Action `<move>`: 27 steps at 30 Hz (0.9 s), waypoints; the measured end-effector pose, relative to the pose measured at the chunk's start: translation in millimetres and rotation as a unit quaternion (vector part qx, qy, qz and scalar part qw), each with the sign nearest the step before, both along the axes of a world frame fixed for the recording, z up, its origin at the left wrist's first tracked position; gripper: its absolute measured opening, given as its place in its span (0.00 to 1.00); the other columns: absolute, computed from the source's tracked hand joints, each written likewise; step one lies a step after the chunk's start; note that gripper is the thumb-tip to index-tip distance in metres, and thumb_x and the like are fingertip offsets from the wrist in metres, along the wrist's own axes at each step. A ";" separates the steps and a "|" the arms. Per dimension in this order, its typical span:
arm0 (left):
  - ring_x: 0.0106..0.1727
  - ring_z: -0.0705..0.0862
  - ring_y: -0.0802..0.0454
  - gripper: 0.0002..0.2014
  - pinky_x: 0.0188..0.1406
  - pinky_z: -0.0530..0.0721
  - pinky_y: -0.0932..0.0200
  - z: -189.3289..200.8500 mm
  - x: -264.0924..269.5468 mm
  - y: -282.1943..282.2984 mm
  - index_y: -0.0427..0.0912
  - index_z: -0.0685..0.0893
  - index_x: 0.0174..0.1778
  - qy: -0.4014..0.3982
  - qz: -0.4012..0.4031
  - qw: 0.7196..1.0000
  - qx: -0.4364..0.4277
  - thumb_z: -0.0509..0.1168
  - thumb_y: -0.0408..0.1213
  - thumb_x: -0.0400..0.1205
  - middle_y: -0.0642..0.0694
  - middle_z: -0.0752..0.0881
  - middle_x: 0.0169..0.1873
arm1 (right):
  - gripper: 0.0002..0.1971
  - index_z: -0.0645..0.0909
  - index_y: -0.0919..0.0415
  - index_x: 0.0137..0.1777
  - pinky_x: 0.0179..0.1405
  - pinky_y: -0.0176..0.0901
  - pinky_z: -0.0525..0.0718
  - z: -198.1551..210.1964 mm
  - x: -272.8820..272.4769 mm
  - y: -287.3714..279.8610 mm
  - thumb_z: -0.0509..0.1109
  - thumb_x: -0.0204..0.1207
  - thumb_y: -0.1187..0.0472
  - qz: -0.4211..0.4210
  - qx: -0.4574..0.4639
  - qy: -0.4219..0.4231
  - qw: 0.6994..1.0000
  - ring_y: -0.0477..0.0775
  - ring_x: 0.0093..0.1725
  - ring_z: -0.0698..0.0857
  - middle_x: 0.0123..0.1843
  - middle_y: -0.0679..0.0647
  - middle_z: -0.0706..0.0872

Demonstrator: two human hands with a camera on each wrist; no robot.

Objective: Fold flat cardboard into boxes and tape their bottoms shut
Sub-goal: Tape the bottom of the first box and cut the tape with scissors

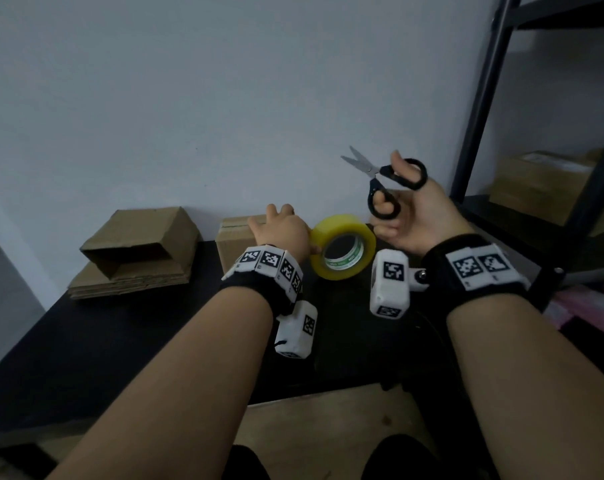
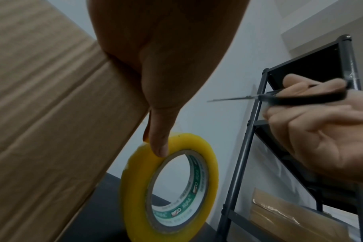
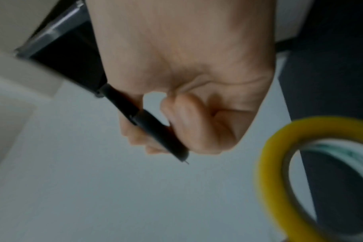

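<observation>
A folded cardboard box (image 1: 232, 244) (image 2: 41, 114) stands on the black table (image 1: 86, 341) near the wall. My left hand (image 1: 280, 233) (image 2: 166, 49) lies over its top with the fingers spread. Its thumb (image 2: 158, 144) and a finger behind pinch the rim of a yellow tape roll (image 1: 328, 233) (image 2: 135, 180) (image 3: 276, 163), which sits on edge to the right of the box. My right hand (image 1: 418, 216) (image 2: 321, 131) (image 3: 186, 65) is raised beside the roll and grips black-handled scissors (image 1: 387, 174) (image 2: 300, 98) (image 3: 155, 131). Their blades are parted and point up-left.
At the table's back left, a half-opened box (image 1: 138, 237) rests on a stack of flat cardboard (image 1: 127, 284). A dark metal shelf rack (image 1: 480, 116) stands on the right and holds taped cartons (image 1: 543, 181). A brown surface (image 1: 328, 427) lies below the table's front edge.
</observation>
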State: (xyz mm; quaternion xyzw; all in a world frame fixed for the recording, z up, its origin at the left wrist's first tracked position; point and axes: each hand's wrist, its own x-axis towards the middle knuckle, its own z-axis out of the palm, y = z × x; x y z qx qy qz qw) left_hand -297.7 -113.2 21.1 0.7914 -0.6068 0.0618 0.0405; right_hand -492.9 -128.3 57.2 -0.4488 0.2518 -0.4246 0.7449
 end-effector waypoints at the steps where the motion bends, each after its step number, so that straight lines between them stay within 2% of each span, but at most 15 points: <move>1: 0.78 0.58 0.41 0.25 0.72 0.61 0.30 -0.1 -0.5 0.0 0.56 0.83 0.66 0.000 0.000 1.000 -0.001 0.66 0.63 0.76 0.49 0.67 0.75 | 0.26 0.75 0.60 0.34 0.20 0.37 0.60 1.5 0.9 -1.4 0.67 0.75 0.36 -0.017 -0.010 0.031 0.999 0.49 0.21 0.64 0.26 0.52 0.74; 4: 0.77 0.58 0.42 0.25 0.71 0.61 0.30 -0.6 -1.3 0.0 0.57 0.83 0.65 -0.001 0.000 1.000 -0.007 0.66 0.63 0.76 0.49 0.67 0.75 | 0.25 0.75 0.59 0.33 0.20 0.36 0.65 -13.0 7.1 -8.6 0.68 0.75 0.35 -0.069 -0.027 0.147 0.986 0.50 0.22 0.67 0.26 0.54 0.76; 7: 0.77 0.59 0.41 0.25 0.71 0.61 0.30 -0.8 -1.3 0.7 0.58 0.83 0.65 -0.005 0.000 1.000 -0.009 0.65 0.64 0.76 0.49 0.68 0.74 | 0.27 0.78 0.59 0.32 0.23 0.39 0.70 -34.1 7.4 -18.7 0.67 0.75 0.34 -0.128 -0.034 0.309 0.942 0.53 0.25 0.72 0.26 0.56 0.79; 11: 0.76 0.60 0.41 0.24 0.71 0.61 0.29 -2.8 -0.9 0.1 0.58 0.84 0.63 -0.003 -0.001 1.000 -0.020 0.65 0.64 0.75 0.49 0.69 0.73 | 0.28 0.80 0.64 0.37 0.26 0.39 0.71 -44.8 0.8 -23.0 0.63 0.79 0.36 -0.146 -0.065 0.517 0.841 0.55 0.27 0.76 0.32 0.60 0.82; 13: 0.76 0.60 0.41 0.24 0.71 0.62 0.29 -3.8 -1.1 -0.1 0.58 0.84 0.63 -0.005 -0.002 1.000 -0.021 0.65 0.64 0.75 0.49 0.69 0.73 | 0.27 0.77 0.64 0.35 0.25 0.40 0.71 -47.9 -2.8 -24.9 0.62 0.81 0.39 -0.139 -0.090 0.605 0.779 0.54 0.26 0.75 0.30 0.58 0.79; 15: 0.77 0.60 0.41 0.23 0.71 0.62 0.29 -3.6 -0.9 -0.2 0.58 0.84 0.63 -0.008 -0.004 1.000 -0.021 0.65 0.64 0.76 0.48 0.69 0.73 | 0.27 0.72 0.62 0.33 0.31 0.43 0.72 -51.0 -4.1 -27.3 0.61 0.82 0.40 -0.114 -0.119 0.681 0.713 0.54 0.29 0.74 0.32 0.57 0.77; 17: 0.77 0.59 0.41 0.23 0.71 0.62 0.29 -3.5 -0.6 -0.1 0.58 0.84 0.63 -0.008 -0.006 1.000 -0.020 0.65 0.64 0.76 0.48 0.69 0.73 | 0.26 0.73 0.63 0.35 0.40 0.44 0.74 -53.5 -4.0 -29.6 0.61 0.82 0.39 -0.088 -0.137 0.729 0.665 0.56 0.35 0.76 0.38 0.59 0.79; 19: 0.77 0.59 0.40 0.23 0.71 0.61 0.28 -3.7 -0.3 0.0 0.58 0.84 0.63 -0.008 -0.007 1.000 -0.020 0.65 0.64 0.76 0.48 0.69 0.73 | 0.27 0.81 0.68 0.51 0.46 0.44 0.75 -56.8 -3.9 -31.6 0.62 0.81 0.39 -0.067 -0.130 0.762 0.631 0.57 0.45 0.80 0.51 0.63 0.85; 20: 0.77 0.59 0.40 0.23 0.71 0.61 0.28 -4.0 -0.2 0.0 0.58 0.84 0.63 -0.008 -0.008 1.000 -0.022 0.65 0.64 0.76 0.48 0.69 0.73 | 0.29 0.81 0.69 0.60 0.48 0.44 0.75 -57.6 -2.8 -30.8 0.63 0.81 0.39 -0.054 -0.122 0.775 0.617 0.57 0.49 0.80 0.55 0.63 0.85; 22: 0.77 0.59 0.40 0.23 0.71 0.61 0.28 -4.6 -0.1 -0.2 0.58 0.84 0.62 -0.006 -0.008 1.000 -0.025 0.65 0.64 0.76 0.48 0.69 0.73 | 0.32 0.77 0.69 0.69 0.55 0.47 0.77 -58.4 1.5 -28.6 0.63 0.81 0.39 -0.037 -0.105 0.794 0.598 0.59 0.57 0.82 0.60 0.62 0.83; 24: 0.77 0.59 0.40 0.23 0.71 0.60 0.28 -4.6 -0.4 -0.1 0.58 0.84 0.62 -0.006 -0.007 1.000 -0.025 0.65 0.64 0.76 0.48 0.69 0.73 | 0.33 0.73 0.69 0.74 0.65 0.47 0.75 -57.1 4.5 -25.7 0.61 0.82 0.40 -0.016 -0.100 0.806 0.583 0.61 0.70 0.78 0.71 0.63 0.79; 27: 0.77 0.60 0.41 0.23 0.71 0.61 0.28 -4.9 -0.8 -0.4 0.57 0.84 0.62 -0.006 -0.004 1.000 -0.026 0.65 0.64 0.76 0.48 0.70 0.72 | 0.34 0.71 0.69 0.76 0.66 0.47 0.74 -58.1 8.0 -31.1 0.61 0.82 0.40 0.000 -0.105 0.816 0.568 0.61 0.74 0.75 0.74 0.62 0.77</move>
